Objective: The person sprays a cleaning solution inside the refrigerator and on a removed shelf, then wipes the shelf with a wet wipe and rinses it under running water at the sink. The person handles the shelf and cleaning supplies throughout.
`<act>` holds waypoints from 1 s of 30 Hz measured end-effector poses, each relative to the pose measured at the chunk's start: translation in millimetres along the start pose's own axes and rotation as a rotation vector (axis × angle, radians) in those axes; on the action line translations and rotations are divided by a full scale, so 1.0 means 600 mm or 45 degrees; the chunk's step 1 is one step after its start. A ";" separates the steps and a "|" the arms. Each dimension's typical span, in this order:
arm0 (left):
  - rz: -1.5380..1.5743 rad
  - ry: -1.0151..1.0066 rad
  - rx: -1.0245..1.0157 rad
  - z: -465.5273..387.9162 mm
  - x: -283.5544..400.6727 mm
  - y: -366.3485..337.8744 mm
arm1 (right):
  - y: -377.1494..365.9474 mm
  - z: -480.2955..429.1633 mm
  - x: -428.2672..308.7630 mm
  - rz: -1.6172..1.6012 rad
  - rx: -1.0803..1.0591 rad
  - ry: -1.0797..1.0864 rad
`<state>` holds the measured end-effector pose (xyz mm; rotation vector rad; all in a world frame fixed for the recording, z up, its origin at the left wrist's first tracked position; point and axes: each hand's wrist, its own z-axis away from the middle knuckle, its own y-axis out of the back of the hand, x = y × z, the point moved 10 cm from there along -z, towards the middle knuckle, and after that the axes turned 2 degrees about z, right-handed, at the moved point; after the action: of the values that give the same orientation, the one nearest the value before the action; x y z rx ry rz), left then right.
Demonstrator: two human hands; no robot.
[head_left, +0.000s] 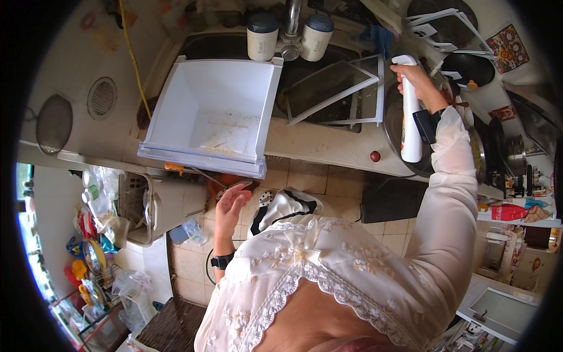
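My right hand (418,81) grips the neck of a white spray bottle (411,119), its base hanging towards me over the right side of the counter. Stains and brown residue mark the inside of a white plastic drawer (189,101), which looks like a refrigerator drawer and has a clear front edge. It rests on the counter by the sink, slightly over the front edge. Below that edge, my left hand (231,207) hangs loosely curled with nothing visible in it. Two white-framed glass shelves (334,94) lie crossed over the sink.
Two cream canisters (262,39) with dark lids flank the faucet (290,48). A small dark red round object (375,156) sits near the counter's edge. Pans (468,68) crowd the right side. A bin (145,207) stands lower left, and a dark box (387,198) is on the tiled floor.
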<state>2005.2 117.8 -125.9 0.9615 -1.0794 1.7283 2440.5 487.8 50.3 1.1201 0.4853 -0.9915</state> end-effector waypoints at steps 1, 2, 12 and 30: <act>0.002 0.003 0.000 -0.001 -0.002 0.001 | 0.001 0.002 -0.001 -0.042 -0.029 0.045; -0.008 0.024 0.009 -0.002 -0.006 0.002 | 0.012 0.007 0.004 -0.065 -0.005 0.064; 0.005 -0.172 0.247 0.005 0.077 0.039 | -0.006 0.077 0.027 -0.062 -0.087 0.067; -0.245 -0.962 0.809 -0.048 0.319 0.126 | -0.405 0.403 -0.278 0.492 -1.141 0.714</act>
<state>1866.4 175.5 17.6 2.1613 -0.8204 1.5921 2115.3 314.5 147.0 0.6034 0.9950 -0.0449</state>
